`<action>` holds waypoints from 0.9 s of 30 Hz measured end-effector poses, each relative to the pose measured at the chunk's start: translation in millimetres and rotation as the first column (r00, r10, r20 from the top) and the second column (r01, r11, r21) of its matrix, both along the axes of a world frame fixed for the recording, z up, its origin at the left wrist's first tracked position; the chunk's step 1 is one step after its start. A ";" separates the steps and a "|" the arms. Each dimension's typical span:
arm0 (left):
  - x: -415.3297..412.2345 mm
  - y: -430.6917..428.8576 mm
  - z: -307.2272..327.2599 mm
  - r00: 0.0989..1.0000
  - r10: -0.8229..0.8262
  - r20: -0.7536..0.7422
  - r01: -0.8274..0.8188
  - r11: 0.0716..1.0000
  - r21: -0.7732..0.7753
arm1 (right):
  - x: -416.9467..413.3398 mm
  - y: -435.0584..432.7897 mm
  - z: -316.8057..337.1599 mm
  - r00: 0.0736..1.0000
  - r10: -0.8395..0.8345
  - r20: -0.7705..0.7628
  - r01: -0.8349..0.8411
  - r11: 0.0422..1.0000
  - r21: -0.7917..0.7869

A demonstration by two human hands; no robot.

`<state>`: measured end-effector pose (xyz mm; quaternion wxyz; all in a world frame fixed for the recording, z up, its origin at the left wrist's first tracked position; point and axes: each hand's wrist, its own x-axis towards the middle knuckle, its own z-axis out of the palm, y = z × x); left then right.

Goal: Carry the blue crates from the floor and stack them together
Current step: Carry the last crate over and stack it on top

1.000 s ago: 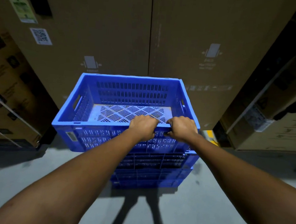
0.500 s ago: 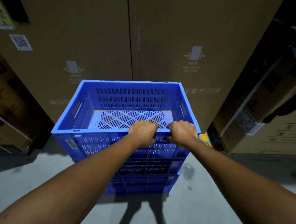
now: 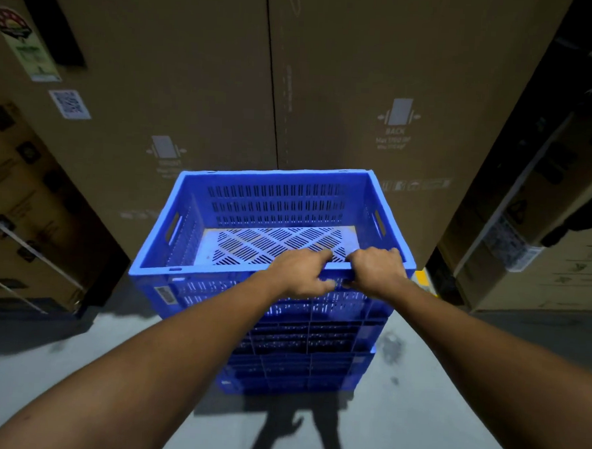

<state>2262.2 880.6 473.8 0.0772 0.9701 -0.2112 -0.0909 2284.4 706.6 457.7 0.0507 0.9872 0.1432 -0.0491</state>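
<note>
An empty blue slotted crate (image 3: 192,219) sits on top of a stack of blue crates (image 3: 301,365) standing on the grey floor. Its pale perforated bottom shows inside. My left hand (image 3: 302,272) and my right hand (image 3: 376,271) both grip the near rim of the top crate, side by side toward its right end, fingers curled over the edge. The top crate sits slightly skewed to the left over the ones below.
Tall cardboard boxes (image 3: 363,90) stand close behind the stack. More boxes (image 3: 21,210) crowd the left side and strapped cartons (image 3: 543,254) the right. A yellow floor mark (image 3: 423,279) shows beside the stack. Grey concrete floor (image 3: 75,360) lies in front.
The top crate has shifted a little to the right over the stack, lining up closer with the crates below. Both hands stay on its near rim.
</note>
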 end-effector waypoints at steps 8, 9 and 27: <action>0.3 85.5 -4.4 0.964 0.263 -0.034 -0.265 0.959 -0.095 | -4.9 27.5 32.8 0.932 0.119 -0.342 -0.019 0.959 0.283; 1.8 96.5 -5.7 0.961 0.273 -0.036 -0.275 0.960 -0.048 | -2.8 34.8 33.2 0.921 0.130 -0.367 -0.032 0.965 0.261; 19.6 101.7 -9.2 0.931 0.344 -0.119 -0.323 0.931 0.168 | 9.6 98.6 16.2 0.971 0.125 -0.203 -0.139 0.989 -0.053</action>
